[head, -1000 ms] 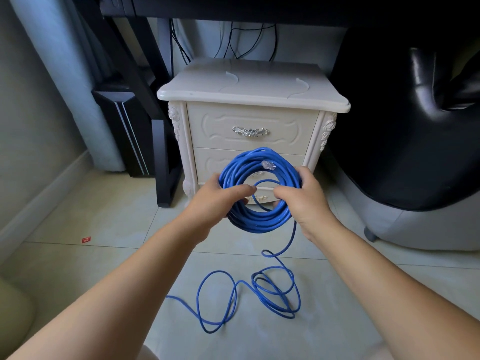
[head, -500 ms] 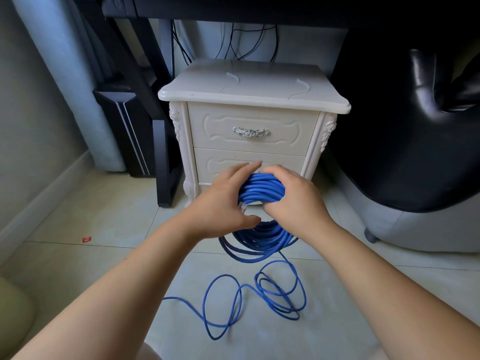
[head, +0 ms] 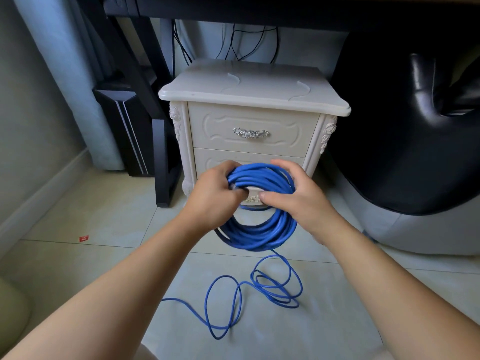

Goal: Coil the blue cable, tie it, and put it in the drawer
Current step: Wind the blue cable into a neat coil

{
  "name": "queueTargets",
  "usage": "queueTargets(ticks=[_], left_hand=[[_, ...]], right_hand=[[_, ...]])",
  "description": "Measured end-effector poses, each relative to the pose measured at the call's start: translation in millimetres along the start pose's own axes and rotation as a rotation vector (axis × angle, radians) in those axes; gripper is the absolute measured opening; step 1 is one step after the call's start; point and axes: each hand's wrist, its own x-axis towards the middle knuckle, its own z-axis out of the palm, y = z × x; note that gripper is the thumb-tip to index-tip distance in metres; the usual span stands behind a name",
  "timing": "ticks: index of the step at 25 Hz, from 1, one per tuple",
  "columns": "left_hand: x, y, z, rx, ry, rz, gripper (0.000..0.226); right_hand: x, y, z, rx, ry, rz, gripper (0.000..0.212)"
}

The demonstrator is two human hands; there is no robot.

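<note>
A thick coil of blue cable [head: 262, 231] hangs in the air in front of the white nightstand [head: 249, 94]. My left hand [head: 213, 198] grips the coil's upper left side, fingers curled round the strands. My right hand [head: 293, 196] grips the upper right side, thumb in front. The loose rest of the cable [head: 259, 289] trails down from the coil and lies in loops on the tiled floor. Both nightstand drawers are closed; the upper drawer [head: 252, 133] has a silver handle, and the lower drawer is partly hidden behind my hands.
A black desk leg [head: 161, 162] and a black computer case [head: 122, 131] stand left of the nightstand. A large black and grey beanbag [head: 405, 152] fills the right side. A small red scrap [head: 84, 238] lies on the floor at left. Dark wires hang behind the nightstand.
The coil first faced me upright, then tipped over and down. Both hands shifted onto its upper part and now sit wider apart. The loose floor loops shifted slightly.
</note>
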Motion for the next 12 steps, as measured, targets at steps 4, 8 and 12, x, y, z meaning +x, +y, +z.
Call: queueTargets(ticks=[4, 8, 12], left_hand=[[5, 1, -3, -0.336, 0.163, -0.22, 0.019], [2, 2, 0, -0.404, 0.257, -0.266, 0.015], [3, 0, 2, -0.565, 0.249, -0.343, 0.012]], right_hand=[[-1, 5, 0, 0.362, -0.127, 0.137, 0.049], [-1, 8, 13, 0.444, -0.104, 0.147, 0.056], [2, 5, 20, 0.594, -0.059, 0.1, 0.042]])
